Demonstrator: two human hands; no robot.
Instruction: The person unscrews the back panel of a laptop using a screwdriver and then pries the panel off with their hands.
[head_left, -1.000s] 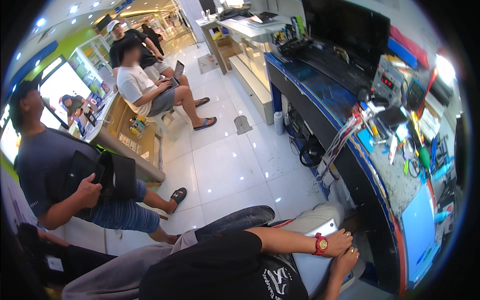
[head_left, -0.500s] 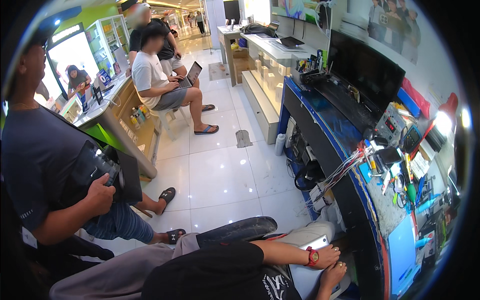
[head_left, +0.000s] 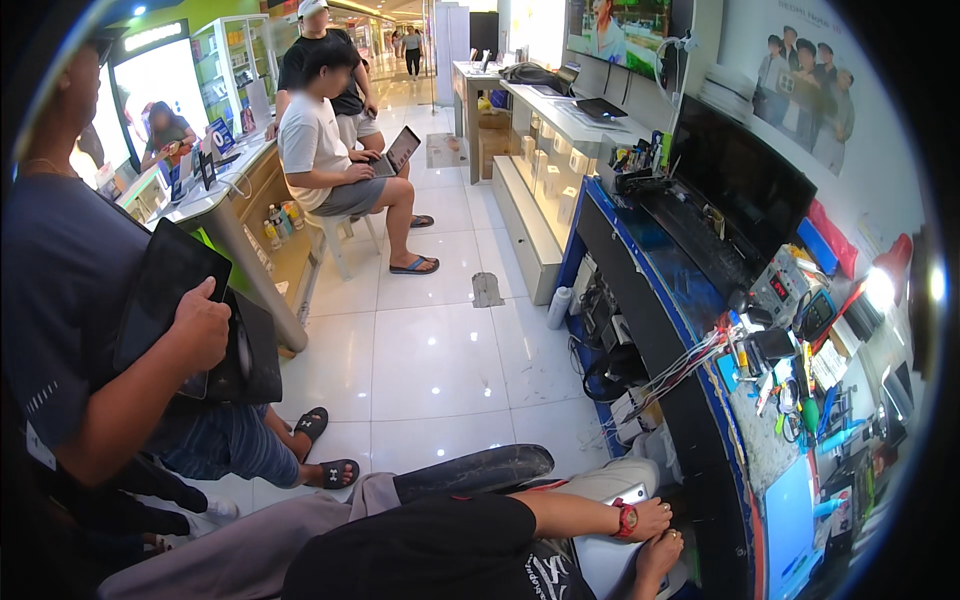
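Observation:
My left hand (head_left: pixel 652 518), with a red watch (head_left: pixel 627 519) on its wrist, lies over my lap at the lower right. Just below it is my right hand (head_left: pixel 661 553), the two nearly touching. The fingers of both look curled and closed, and whatever is in them is hidden. Under and beside my hands is a flat pale silver object (head_left: pixel 603 562), partly covered by my arms; its kind is unclear. Close to my left wrist shows a small white edge (head_left: pixel 634 494).
At the right, a workbench (head_left: pixel 748 455) bears tools, cables, a power supply (head_left: pixel 775 287), a blue mat (head_left: pixel 793 520) and a monitor (head_left: pixel 745 170). A person (head_left: pixel 90 290) stands at the left with a black tablet (head_left: pixel 165 295). Another sits on a stool, using a laptop (head_left: pixel 397 155).
The standing person at the left has turned the black tablet more upright and raised the hand on it. The view has shifted slightly. My hands stay nearly in place.

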